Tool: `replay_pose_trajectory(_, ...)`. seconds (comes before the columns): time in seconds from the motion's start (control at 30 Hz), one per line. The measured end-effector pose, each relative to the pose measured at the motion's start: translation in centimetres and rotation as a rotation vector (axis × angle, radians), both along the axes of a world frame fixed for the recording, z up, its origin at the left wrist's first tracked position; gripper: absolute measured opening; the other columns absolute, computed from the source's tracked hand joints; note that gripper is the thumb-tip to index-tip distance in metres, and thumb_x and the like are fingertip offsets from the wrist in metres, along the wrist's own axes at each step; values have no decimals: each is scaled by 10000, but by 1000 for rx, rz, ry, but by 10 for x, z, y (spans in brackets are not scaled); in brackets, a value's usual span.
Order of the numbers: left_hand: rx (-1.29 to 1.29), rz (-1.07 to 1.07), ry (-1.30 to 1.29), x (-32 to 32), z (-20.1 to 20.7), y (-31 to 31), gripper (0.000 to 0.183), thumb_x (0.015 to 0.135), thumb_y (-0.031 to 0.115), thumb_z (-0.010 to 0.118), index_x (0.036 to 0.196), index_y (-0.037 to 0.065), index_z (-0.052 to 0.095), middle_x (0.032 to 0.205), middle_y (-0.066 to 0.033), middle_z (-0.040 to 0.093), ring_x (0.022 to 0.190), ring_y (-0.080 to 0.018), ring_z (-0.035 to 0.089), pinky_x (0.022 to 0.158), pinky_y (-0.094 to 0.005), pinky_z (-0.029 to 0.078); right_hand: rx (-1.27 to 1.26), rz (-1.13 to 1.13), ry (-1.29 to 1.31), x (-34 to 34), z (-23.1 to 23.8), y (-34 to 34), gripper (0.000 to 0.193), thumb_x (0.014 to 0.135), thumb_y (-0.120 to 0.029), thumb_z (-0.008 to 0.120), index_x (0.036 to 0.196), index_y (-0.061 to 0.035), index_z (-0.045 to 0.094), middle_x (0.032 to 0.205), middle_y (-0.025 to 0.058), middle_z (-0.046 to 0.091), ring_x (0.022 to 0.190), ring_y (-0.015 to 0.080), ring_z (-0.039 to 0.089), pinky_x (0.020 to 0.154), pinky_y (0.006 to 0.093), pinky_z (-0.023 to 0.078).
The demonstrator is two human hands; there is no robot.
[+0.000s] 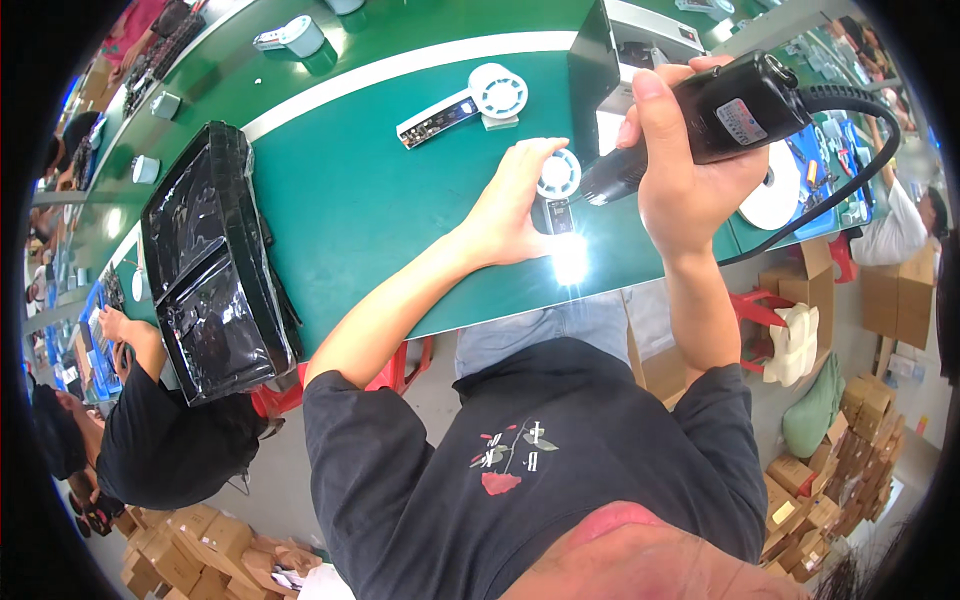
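My left hand (pixel 508 210) is closed around a small handheld fan (pixel 559 174) with a round, pale grille. An opened section of its handle shows below the grille, and a very bright spot glares at its lower end, hiding detail there. In my right hand (pixel 685 165) is a black electric screwdriver (pixel 735 112), tilted so its nose points down-left. Its tip is close beside the fan; whether they touch I cannot tell. Farther back on the green mat lies a second fan (pixel 498 93), its handle open with a circuit board showing.
A black, film-lined tray (pixel 215 270) stands at the left. Behind my right hand is a metal box (pixel 600 75). The screwdriver's thick cord (pixel 880 140) loops down at the right, near a white disc (pixel 775 195). A co-worker (pixel 170 440) sits at the left; cartons (pixel 830 480) fill the floor.
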State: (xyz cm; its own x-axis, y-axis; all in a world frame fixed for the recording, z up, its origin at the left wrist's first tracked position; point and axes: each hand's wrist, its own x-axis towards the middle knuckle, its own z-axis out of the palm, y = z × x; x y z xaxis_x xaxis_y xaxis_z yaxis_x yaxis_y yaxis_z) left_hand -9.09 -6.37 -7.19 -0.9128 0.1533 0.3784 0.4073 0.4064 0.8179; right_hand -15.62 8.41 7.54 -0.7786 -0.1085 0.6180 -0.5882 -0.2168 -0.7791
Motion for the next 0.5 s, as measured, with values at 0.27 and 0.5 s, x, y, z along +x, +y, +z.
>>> replay_pose_trajectory(0.27,4,-20,1,0,0,-2,1206,631,322,1010,1603,34,357,1534,-204,449,1432,-400,456,1211,-501,384,1,3,19,-3,0,-2,336,949,17,767,1196,22,539,864,111,728,605,135,643,583,287,529)
replay_pose_trajectory(0.5,-12,-12,2,1,1,-1,1198,627,294,1009,1598,28,359,1521,-200,458,1423,-398,463,1210,-492,387,-2,-17,41,-3,0,-2,343,937,21,773,1193,34,544,878,121,738,598,143,643,583,291,529)
